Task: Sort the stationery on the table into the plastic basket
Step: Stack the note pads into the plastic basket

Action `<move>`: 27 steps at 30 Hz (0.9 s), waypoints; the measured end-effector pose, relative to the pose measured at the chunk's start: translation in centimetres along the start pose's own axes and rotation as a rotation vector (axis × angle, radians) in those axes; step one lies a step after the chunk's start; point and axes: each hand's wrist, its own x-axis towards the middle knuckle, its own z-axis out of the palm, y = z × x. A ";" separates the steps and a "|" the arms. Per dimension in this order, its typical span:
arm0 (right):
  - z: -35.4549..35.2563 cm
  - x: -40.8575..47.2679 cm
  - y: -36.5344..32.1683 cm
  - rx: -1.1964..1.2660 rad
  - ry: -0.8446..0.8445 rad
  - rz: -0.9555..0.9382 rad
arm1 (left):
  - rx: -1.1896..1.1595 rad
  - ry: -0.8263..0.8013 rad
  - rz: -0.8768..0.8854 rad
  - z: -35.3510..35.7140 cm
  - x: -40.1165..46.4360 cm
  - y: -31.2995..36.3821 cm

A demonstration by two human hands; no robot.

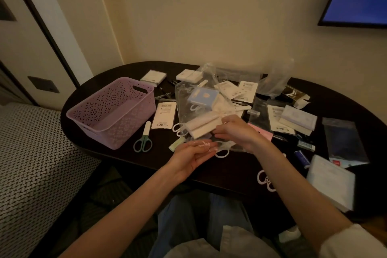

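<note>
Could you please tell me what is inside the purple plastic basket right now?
Nothing shows inside the purple basket: through its open top only the bare floor and perforated walls are seen. The near wall hides the corner closest to the scissors, so that part stays unchecked.

both forearms are bare and reach forward from the lower edge of view, converging toward the middle. the left hand (191, 158) lies lower and nearer the body, palm turned up and inward, fingers extended almost straight and pointing toward the right hand; the long pale nails show at the fingertips. the right hand (236, 132) sits just beyond and above the left fingertips, back of the hand up, wrist bent slightly down, fingers curled with thumb and forefinger drawn together in a pinch. the right fingers and the left fingertips are close together, nearly touching. a white sleeve covers the right upper arm at the lower right corner.
</note>
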 end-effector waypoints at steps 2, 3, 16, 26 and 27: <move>-1.4 -0.9 -0.6 -0.242 0.025 -0.024 | 0.004 0.006 -0.020 -0.2 0.0 0.0; -2.0 -1.3 -0.8 -0.318 0.068 -0.059 | 0.009 0.010 -0.033 -0.2 0.0 -0.1; -4.2 -1.9 1.5 0.085 0.318 0.060 | -0.011 -0.019 0.086 1.6 -0.7 2.1; -4.6 1.2 -6.4 -0.299 0.204 -0.300 | 0.081 0.032 0.310 3.8 -2.9 10.4; -4.6 1.8 -6.3 -0.416 0.126 -0.323 | 0.086 0.030 0.333 4.1 -3.1 11.4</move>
